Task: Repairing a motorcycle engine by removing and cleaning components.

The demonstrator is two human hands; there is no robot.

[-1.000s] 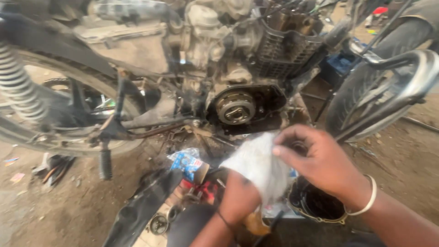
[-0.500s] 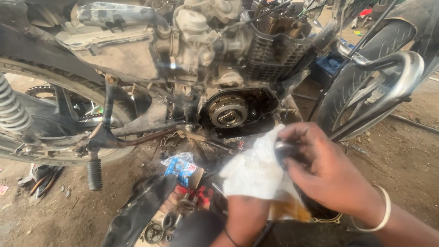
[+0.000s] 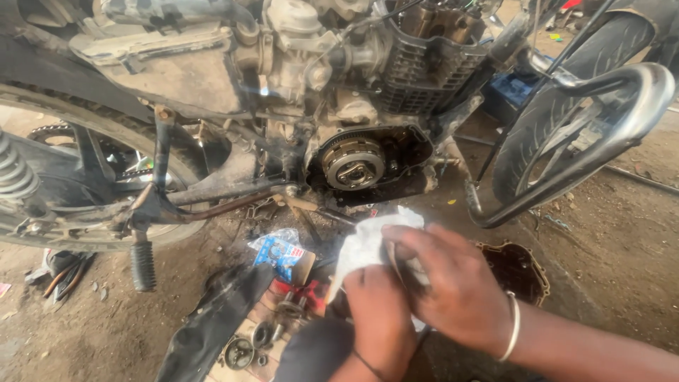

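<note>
Both my hands are together low in the middle of the view, in front of a motorcycle engine. My left hand (image 3: 378,318) grips a white cloth (image 3: 364,244) from below. My right hand (image 3: 453,286), with a metal bangle on the wrist, presses its fingers into the cloth and onto a part wrapped in it, mostly hidden. Above the hands the engine's open clutch housing (image 3: 407,152) shows the round clutch assembly (image 3: 353,164).
A dark engine cover (image 3: 520,269) lies on the dirt just right of my hands. Small metal parts (image 3: 258,336), a blue packet (image 3: 281,251) and a black strip (image 3: 212,325) lie at lower left. A footpeg (image 3: 143,265) hangs left; the exhaust pipe (image 3: 587,152) and front tyre (image 3: 537,124) stand right.
The view has shifted so the engine sits larger and more central. My hands have kept working the cloth around the part, with the right fingers now lying flatter over it.
</note>
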